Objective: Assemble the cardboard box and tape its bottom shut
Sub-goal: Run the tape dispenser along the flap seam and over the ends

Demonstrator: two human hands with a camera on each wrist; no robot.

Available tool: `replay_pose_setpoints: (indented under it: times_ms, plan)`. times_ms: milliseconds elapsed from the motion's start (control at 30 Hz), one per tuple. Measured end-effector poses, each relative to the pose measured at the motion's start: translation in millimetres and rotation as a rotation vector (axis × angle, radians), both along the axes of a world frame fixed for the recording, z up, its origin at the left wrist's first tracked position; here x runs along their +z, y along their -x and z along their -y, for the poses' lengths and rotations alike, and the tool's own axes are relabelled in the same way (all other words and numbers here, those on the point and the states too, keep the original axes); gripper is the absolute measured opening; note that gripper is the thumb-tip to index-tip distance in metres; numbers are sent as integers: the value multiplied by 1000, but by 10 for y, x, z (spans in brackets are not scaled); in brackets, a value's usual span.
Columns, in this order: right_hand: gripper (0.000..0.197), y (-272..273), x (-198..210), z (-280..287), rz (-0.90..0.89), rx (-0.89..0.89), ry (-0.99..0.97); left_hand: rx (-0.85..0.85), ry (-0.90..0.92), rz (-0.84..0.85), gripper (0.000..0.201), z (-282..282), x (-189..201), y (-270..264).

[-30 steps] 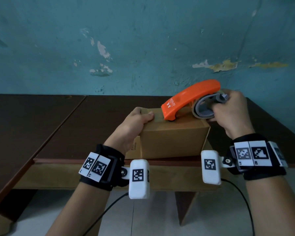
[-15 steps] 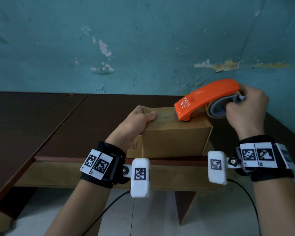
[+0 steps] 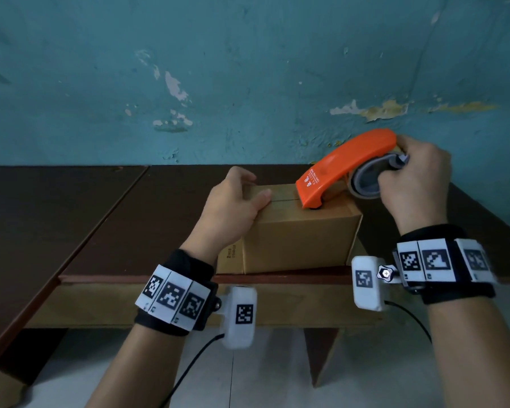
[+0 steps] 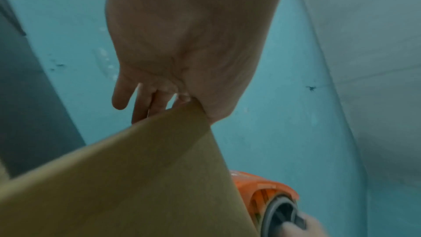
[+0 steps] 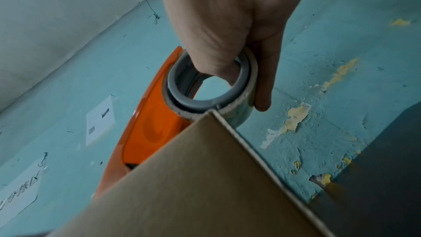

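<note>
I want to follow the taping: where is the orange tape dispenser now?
In the head view, the orange tape dispenser rests nose-down on the cardboard box, right of centre, held by the right hand.

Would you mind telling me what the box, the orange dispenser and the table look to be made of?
Box: corrugated cardboard, matt brown; the right wrist view shows its layered cut edge.
Dispenser: probably moulded plastic, smooth and slightly glossy orange, with a grey inner ring holding the tape roll.
Table: seemingly wood or a wood-look board, dark brown with a dull sheen and a paler apron below the edge.

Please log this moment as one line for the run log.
left hand steadies box | right hand holds tape dispenser | nose on seam
</note>
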State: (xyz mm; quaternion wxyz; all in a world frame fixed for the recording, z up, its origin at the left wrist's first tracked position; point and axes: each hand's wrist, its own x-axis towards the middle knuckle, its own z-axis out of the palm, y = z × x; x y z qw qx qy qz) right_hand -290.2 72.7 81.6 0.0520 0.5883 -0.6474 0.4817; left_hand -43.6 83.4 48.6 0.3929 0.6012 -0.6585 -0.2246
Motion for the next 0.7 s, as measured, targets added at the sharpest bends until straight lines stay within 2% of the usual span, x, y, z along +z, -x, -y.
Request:
replay_pose_setpoints:
  times_ms: [67,133,267,333,467,533,633,667,700]
  plan:
    - [37,11,4,-2,0,10,-5,-1,156,237,42,-6,43,32]
    - [37,21,14,3,-9,13,-9,-34,281,430,51,-51,94,104]
    - [36,39,8,24,-6,9,-5,-181,197,684,96,-172,80,376]
    - [32,54,4,39,-7,7,-8,-189,176,805,114,-185,0,466]
    - [23,58,-40,39,47,-11,-25,-191,183,865,131,-156,-30,456]
    - [21,23,-107,54,226,-9,26,-194,185,863,134,-152,-23,459]
    - [19,-91,-178,95,887,176,50,-183,183,856,137,-153,-38,473]
    - [16,-148,-193,112,1062,256,32,-185,182,854,137,-154,-32,477]
    - [15,-215,-205,117,1156,306,6,-188,181,852,137,-153,-27,477]
